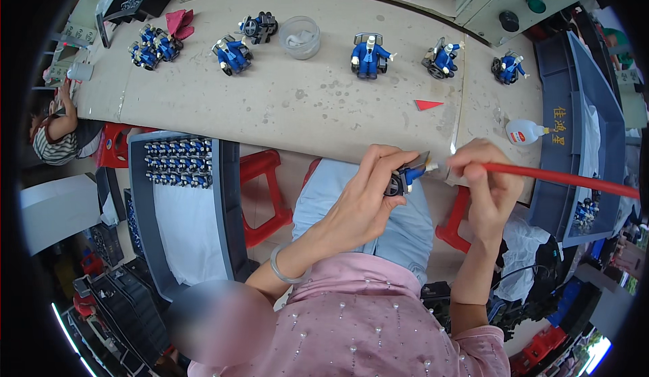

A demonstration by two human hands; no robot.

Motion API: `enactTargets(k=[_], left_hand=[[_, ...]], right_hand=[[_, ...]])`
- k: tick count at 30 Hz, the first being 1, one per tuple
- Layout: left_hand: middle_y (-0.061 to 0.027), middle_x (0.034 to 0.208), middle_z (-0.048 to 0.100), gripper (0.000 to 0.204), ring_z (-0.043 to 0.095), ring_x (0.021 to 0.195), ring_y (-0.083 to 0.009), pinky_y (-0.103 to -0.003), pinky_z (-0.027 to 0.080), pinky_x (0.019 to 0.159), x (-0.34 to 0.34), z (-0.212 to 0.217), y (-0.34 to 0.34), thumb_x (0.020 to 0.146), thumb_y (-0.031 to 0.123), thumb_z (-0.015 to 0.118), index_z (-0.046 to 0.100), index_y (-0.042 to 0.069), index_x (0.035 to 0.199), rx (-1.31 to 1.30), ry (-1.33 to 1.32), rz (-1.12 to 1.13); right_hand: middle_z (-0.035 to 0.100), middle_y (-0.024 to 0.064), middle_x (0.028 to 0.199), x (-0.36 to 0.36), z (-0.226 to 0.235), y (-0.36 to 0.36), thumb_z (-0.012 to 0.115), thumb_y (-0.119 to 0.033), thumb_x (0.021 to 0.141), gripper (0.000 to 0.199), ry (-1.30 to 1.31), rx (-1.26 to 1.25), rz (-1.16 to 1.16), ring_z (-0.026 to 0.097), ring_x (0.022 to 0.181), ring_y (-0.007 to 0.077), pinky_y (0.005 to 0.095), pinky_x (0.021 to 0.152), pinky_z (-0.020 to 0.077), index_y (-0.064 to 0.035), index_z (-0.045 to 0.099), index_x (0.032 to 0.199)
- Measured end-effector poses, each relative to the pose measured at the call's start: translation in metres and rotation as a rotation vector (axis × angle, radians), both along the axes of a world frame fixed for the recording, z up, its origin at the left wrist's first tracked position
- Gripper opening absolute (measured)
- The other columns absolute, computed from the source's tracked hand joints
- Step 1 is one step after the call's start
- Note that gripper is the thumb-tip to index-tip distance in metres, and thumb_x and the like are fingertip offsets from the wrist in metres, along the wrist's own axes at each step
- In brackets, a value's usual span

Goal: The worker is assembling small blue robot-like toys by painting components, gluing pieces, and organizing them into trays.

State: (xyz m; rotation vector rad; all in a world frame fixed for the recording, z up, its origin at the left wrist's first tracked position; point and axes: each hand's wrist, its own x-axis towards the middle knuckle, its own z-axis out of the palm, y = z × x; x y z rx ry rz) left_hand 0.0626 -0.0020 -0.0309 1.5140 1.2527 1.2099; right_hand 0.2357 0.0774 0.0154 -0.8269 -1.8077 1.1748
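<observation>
Wheelchair figurine [407, 179] in blue suit is over the lap off the table's [304, 116] near edge, left hand [365, 201] clamped on it, probably to leave the pale head end exposed toward the right hand [492, 181], which is pinched on a red rod [568, 178], tip unclear. Left fingers mask part of the figurine; rod's tail overlaps the grey crate [564, 59] in view, squeeze bottle [524, 132] just beside. Beyond: red triangular scrap [428, 105], then similar figurines [369, 58], mostly spaced, likely to avoid contact, and a clear cup [299, 37].
</observation>
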Motion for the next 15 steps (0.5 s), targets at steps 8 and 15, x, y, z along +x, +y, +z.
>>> enactTargets(k=[8, 15], left_hand=[[-0.0174, 0.112, 0.045, 0.058, 0.051, 0.098, -0.035, -0.039, 0.045, 0.081, -0.001, 0.005, 0.002, 0.069, -0.01, 0.063, 0.045, -0.001, 0.123, 0.014, 0.062, -0.017], [-0.018, 0.113, 0.047, 0.062, 0.052, 0.097, -0.0349, -0.039, 0.046, 0.079, 0.001, -0.002, 0.0, 0.061, -0.014, 0.061, 0.046, -0.002, 0.12, 0.183, 0.207, 0.076]], right_hand=[[0.065, 0.015, 0.098, 0.003, -0.01, -0.004, 0.063, -0.004, 0.083, 0.009, -0.061, 0.02, -0.136, 0.061, 0.088, 0.0184, 0.028, 0.08, 0.0458, 0.0027, 0.062, 0.089], [0.064, 0.016, 0.101, -0.006, -0.036, -0.02, 0.078, -0.005, 0.069, 0.035, 0.16, -0.304, -0.034, 0.06, 0.101, 0.0232, 0.0363, 0.093, 0.0446, -0.0039, 0.049, 0.09]])
